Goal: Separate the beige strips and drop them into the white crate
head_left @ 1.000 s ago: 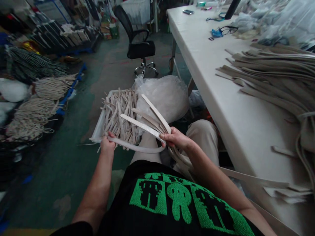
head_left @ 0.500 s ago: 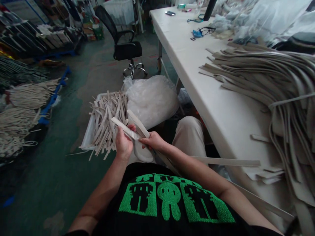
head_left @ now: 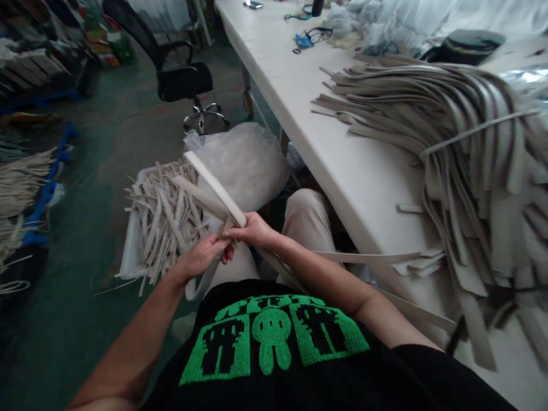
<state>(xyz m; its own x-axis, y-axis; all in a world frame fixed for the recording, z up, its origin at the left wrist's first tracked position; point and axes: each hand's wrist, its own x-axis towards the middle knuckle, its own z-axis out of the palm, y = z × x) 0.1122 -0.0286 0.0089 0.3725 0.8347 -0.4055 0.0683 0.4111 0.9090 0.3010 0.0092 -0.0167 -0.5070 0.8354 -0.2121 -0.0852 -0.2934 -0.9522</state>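
Observation:
My right hand is closed around a bunch of long beige strips whose ends stick up and away over my lap. My left hand sits just beside it, fingers curled on one strip that loops down below the hands. Both hands meet above my knees. A white tray heaped with short beige strip pieces stands on the floor just beyond my left hand.
A white table runs along the right, bearing a big pile of long beige strips, glasses and a phone. A filled clear plastic bag lies by the tray. An office chair stands behind; cord bundles lie left.
My left hand came in from the tray's edge to meet the right hand, and the looped strip shortened. The view swung right and the strip ends now point further up-left.

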